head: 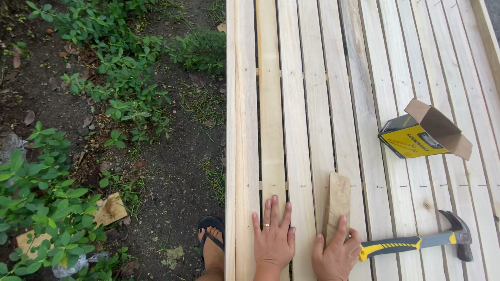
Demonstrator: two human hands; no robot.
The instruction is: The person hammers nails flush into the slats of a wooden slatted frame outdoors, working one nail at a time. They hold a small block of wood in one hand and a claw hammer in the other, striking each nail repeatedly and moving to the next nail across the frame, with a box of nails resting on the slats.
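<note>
Left hand [273,240] lying flat, fingers spread, on slats [312,104] | right hand [336,256] gripping wood block [337,204] | yellow box [424,132], right of frame, gaping open, contents hidden | hammer [416,242] lying lower right

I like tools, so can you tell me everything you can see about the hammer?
The hammer is a claw hammer lying flat on the pale wooden slats, near the bottom right. Its handle has a yellow and black grip, then a grey shaft to a dark metal head with a curved claw. The head points right, and the grip end lies beside the right hand, which rests on a small wooden block.
</note>
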